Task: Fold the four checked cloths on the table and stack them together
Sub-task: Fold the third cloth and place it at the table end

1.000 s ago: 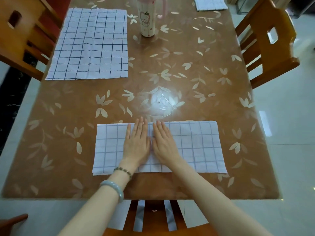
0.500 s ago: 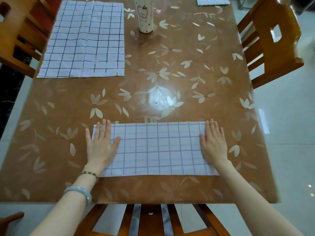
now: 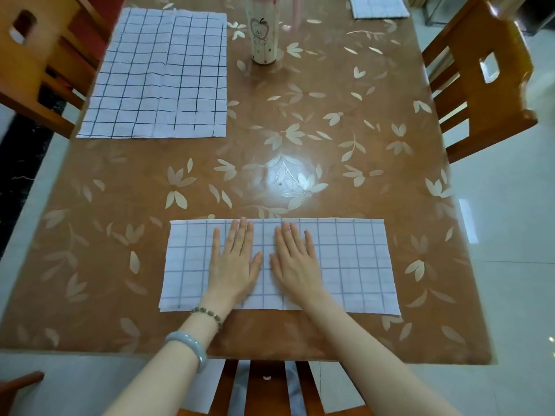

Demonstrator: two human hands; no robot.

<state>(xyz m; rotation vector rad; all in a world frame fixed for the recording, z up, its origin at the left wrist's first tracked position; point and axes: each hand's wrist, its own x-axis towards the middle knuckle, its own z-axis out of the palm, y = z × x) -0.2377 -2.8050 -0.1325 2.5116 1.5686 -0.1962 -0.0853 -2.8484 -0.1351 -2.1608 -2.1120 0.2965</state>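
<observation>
A white checked cloth (image 3: pixel 354 262), folded into a long strip, lies near the table's front edge. My left hand (image 3: pixel 235 262) and my right hand (image 3: pixel 295 264) press flat on its middle, side by side, fingers straight. A second checked cloth (image 3: pixel 159 76) lies spread out at the far left. A third, folded small (image 3: pixel 380 7), sits at the far right edge, partly cut off by the frame. More pale cloth (image 3: pixel 210 385) shows below the table's front edge, behind the chair slats.
A tall cup with a cartoon print (image 3: pixel 264 37) stands at the far middle of the brown leaf-patterned table (image 3: pixel 300 139). Wooden chairs flank the table at left (image 3: pixel 36 64) and right (image 3: pixel 480 79), and another chair back (image 3: pixel 264 385) is at the near edge.
Half a second ago my hands lay at the strip's two ends; they have slid back together to its middle. The cloth itself has stayed in place.
</observation>
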